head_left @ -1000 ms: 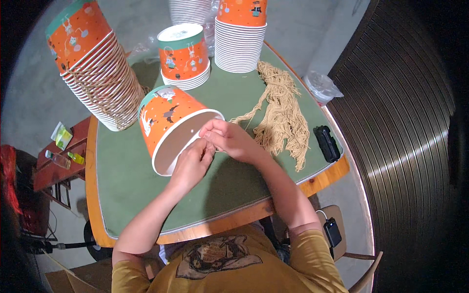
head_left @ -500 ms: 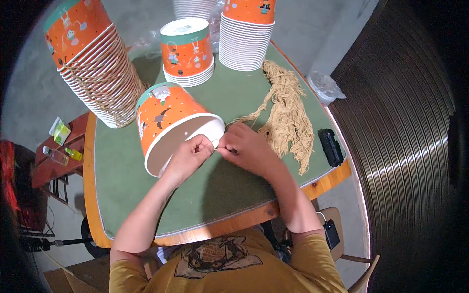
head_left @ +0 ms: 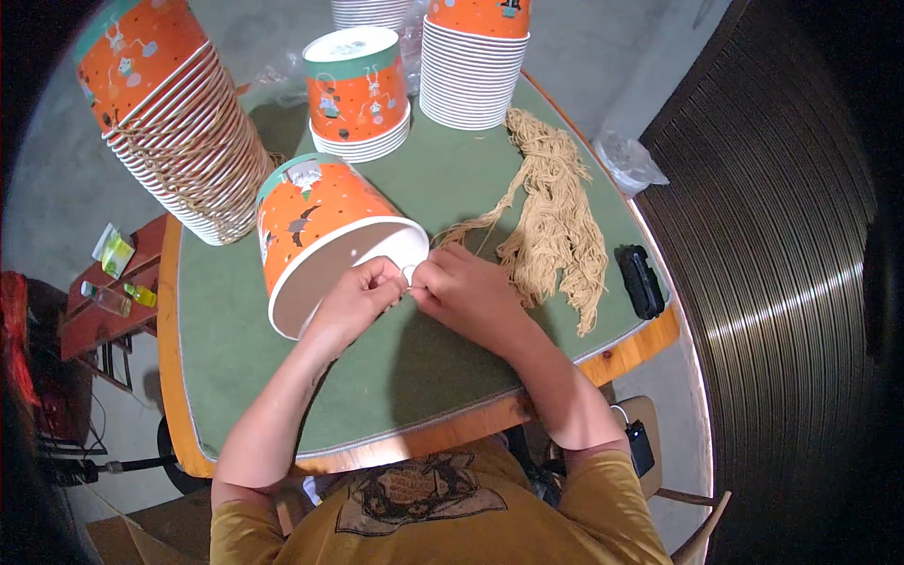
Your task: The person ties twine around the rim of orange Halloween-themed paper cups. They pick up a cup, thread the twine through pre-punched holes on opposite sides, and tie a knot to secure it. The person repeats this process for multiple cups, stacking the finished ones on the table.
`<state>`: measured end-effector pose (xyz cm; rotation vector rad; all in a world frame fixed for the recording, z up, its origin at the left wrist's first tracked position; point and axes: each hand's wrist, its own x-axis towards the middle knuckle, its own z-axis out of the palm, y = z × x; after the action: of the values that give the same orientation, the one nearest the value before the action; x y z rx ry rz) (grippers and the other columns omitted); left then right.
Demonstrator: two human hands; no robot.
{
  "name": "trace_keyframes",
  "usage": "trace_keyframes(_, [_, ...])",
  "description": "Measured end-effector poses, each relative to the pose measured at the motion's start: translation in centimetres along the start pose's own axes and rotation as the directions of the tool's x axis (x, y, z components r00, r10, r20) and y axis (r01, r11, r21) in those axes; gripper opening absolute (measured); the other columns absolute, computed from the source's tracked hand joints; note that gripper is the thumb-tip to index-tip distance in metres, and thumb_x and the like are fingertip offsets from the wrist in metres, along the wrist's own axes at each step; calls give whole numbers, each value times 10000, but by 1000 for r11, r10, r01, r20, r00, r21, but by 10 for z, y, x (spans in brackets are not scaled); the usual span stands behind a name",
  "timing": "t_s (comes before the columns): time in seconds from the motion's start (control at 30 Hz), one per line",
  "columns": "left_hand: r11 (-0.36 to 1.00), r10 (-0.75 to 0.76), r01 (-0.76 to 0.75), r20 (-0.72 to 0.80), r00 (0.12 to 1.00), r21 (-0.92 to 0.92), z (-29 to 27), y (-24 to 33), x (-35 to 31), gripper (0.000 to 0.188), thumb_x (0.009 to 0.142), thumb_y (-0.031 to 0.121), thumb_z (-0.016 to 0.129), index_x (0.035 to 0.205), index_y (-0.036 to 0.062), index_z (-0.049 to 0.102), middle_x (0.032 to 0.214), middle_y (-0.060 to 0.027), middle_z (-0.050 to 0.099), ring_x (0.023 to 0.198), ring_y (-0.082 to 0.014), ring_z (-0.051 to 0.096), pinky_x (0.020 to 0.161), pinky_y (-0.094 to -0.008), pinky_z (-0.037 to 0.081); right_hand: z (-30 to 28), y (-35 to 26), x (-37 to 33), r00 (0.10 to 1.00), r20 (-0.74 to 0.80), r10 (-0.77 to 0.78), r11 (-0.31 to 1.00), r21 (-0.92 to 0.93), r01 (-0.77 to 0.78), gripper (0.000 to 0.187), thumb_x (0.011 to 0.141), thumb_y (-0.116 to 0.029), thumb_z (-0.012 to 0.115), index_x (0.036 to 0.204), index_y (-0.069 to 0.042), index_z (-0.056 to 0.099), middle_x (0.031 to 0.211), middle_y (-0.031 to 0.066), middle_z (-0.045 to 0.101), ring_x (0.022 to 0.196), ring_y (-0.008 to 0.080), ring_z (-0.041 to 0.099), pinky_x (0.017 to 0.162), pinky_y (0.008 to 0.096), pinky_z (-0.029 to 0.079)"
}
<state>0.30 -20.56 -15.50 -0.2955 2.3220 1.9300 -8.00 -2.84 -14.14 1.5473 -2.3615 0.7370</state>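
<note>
An orange paper bucket (head_left: 325,212) with a green band round its base lies tilted on the table, its white-rimmed mouth facing me. At the right side of that rim, my left hand (head_left: 358,299) is closed in a pinch on the end of a thin tan cord. My right hand (head_left: 466,294) is closed close beside it, fingertips almost touching the left ones, pinching the cord too. Fingers cover most of the cord between them. Past my right hand, tan strands lead to a loose bundle of cords (head_left: 556,221) on the table.
Left stands a tall leaning stack of buckets (head_left: 188,132) with cords hanging over it. Behind are a short upside-down stack (head_left: 356,94) and another tall stack (head_left: 471,71). A black case (head_left: 639,282) lies at the right edge of the green-covered table (head_left: 282,405). Small bottles (head_left: 108,299) stand on a red stool.
Both hands have shifted slightly left and the fingertips are a little closer together. The bucket appears slightly further left, as does much of the scene.
</note>
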Motion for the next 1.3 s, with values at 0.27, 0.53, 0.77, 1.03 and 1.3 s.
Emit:
trace_keyframes(0.27, [996,-29,29,0,1000,-81,-2,-1,0,154,968,221,552,876,99,575,748,59,505,664,-26,445,601,-182,358,14,-7,-3,943,178,281,801,497,-333,115,798,-197,675,819,-84,666,757,104,645,676,266,639,627,378,503])
trace_keyframes(0.53, [997,-26,28,24,999,-74,-6,-1,-4,171,981,226,535,904,79,574,774,50,512,707,-38,460,639,-186,384,11,-7,-2,933,221,283,790,499,-357,133,842,-227,645,860,-105,696,814,116,663,722,286,647,659,382,506])
trace_keyframes(0.77, [999,41,-41,5,999,-5,-3,-1,-10,92,946,128,550,992,50,571,786,41,519,738,-56,474,681,-215,406,14,-6,-3,957,139,253,843,454,-288,168,881,-213,634,896,-51,674,723,104,624,626,209,602,609,330,468])
trace_keyframes(1.03, [978,136,-97,-211,968,182,6,-2,-14,108,909,84,586,1010,61,555,821,40,520,760,-59,474,699,-218,411,-26,-4,3,855,448,263,873,268,-408,213,913,-302,566,994,-105,581,787,151,664,780,374,660,682,483,507])
trace_keyframes(1.3, [970,188,-139,-251,950,201,7,-2,-13,104,891,54,571,988,31,544,785,-8,534,703,-78,501,651,-240,445,-21,-10,2,991,85,106,994,31,-109,236,842,-282,647,981,-108,566,887,103,587,845,307,640,668,417,535])
